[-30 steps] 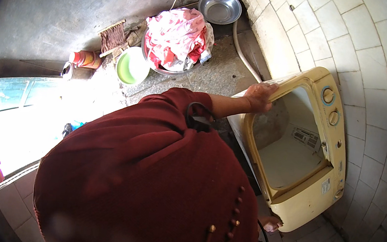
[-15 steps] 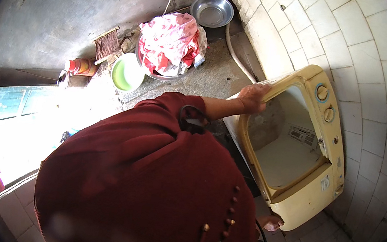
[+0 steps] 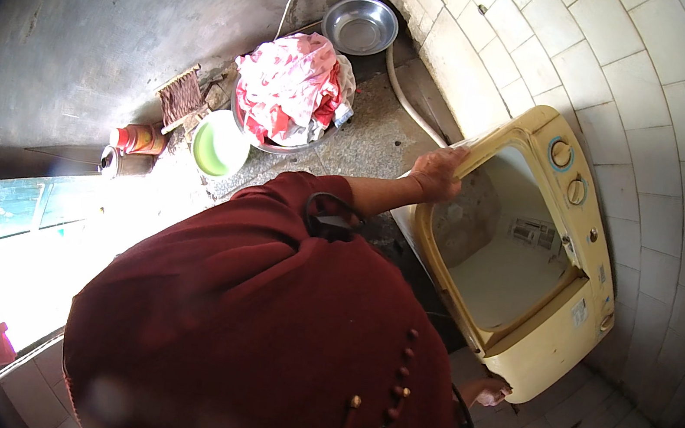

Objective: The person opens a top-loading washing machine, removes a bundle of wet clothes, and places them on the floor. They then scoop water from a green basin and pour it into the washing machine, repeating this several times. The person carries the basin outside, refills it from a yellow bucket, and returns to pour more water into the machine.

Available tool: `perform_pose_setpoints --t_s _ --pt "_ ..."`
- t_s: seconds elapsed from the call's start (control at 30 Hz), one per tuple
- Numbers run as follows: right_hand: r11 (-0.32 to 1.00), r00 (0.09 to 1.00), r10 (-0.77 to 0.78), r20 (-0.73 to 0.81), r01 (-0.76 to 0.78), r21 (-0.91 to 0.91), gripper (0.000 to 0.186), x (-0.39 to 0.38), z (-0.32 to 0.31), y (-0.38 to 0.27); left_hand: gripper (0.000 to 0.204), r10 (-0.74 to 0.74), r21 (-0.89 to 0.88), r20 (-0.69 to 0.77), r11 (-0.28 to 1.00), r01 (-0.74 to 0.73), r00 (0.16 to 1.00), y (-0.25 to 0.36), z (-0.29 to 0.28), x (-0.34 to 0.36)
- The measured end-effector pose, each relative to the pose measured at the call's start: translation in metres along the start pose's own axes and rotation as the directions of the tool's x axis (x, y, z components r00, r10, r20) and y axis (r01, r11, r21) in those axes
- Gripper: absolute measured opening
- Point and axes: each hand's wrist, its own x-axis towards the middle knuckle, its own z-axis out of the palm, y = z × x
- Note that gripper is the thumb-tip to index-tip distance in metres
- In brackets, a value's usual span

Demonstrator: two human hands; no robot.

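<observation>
A cream-yellow washing machine (image 3: 550,326) stands at an angle on my right, its wide tub opening uncovered and two round knobs on its panel. My left hand (image 3: 438,175) is closed over the rim at the machine's far left corner. Down at the near end, my right hand (image 3: 494,392) has its fingers curled at the machine's lower corner; part of that hand and its forearm are hidden behind my dark red garment. Water or a pale inner floor shows in the tub; I cannot tell which.
Pink, red and white cloth (image 3: 291,84) is heaped in a metal basin. Beyond it lies another metal basin (image 3: 360,26), with a pale hose (image 3: 406,100) running toward the machine. A light green bucket (image 3: 221,144) and a brush (image 3: 179,96) are left. Tiled wall (image 3: 635,124) borders the machine.
The whole view has turned slightly, so basins and walls sit a little differently. Both hands keep their places on the washing machine, and any movement of the machine itself is slight.
</observation>
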Motion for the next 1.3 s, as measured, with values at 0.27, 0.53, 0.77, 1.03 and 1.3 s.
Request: perform_pose_setpoints --t_s 0.27,0.53,0.77,1.03,1.3 --pt "0.982 0.989 -0.134 -0.070 0.123 -0.147 0.046 0.011 0.010 0.013 0.055 -0.043 0.024 0.061 0.999 0.041 0.997 0.008 -0.009 -0.001" --pt "0.998 0.999 0.011 0.049 -0.014 0.060 0.053 -0.001 -0.008 -0.002 0.059 -0.033 0.045 0.041 0.999 0.031 0.999 0.011 -0.011 -0.001" --pt "0.983 0.999 0.048 0.012 -0.049 0.179 0.047 -0.003 -0.006 0.002 0.063 0.020 0.097 0.043 0.995 -0.024 0.999 -0.008 0.004 0.000" --pt "0.514 0.946 0.092 0.310 -0.312 0.799 0.036 -0.008 -0.005 0.011 0.057 0.108 -0.042 0.089 0.994 -0.104 0.990 -0.013 0.002 0.007" --pt "0.544 0.865 0.184 0.467 -0.485 0.684 0.044 -0.014 -0.033 -0.006 0.068 0.084 0.141 0.148 0.984 -0.105 0.985 -0.002 -0.002 0.013"
